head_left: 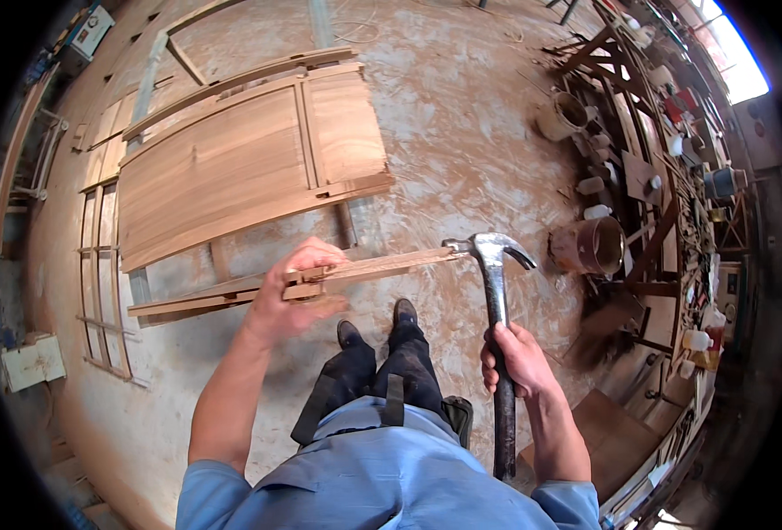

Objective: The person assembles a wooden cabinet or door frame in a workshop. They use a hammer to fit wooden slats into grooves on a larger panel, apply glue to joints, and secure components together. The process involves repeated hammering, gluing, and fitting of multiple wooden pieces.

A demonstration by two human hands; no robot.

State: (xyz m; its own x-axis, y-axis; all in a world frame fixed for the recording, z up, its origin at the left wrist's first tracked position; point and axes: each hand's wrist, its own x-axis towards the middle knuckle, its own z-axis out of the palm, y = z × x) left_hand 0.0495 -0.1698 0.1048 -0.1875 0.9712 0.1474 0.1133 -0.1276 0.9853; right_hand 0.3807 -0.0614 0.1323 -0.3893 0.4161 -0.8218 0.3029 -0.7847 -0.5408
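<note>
My right hand [521,360] is wrapped round the dark handle of a claw hammer [494,283]. Its shiny head is at the top, with the claw curving right. The striking face is up against, or just short of, the end of a short wooden strip [400,261]. At that strip's other end my left hand [287,296] grips it where it meets a longer wooden rail [201,300] running left. Part of this joint is hidden by my fingers. Just beyond lies a framed wooden panel [223,168], its near edge close to the rail.
Metal supports [146,88] run under the panel. A slim wooden frame [101,274] stands at the left, near a white box [34,363]. On the right are a large bucket [576,246], a smaller bucket [560,117] and cluttered shelving [664,203]. My shoes [404,310] are below the strip.
</note>
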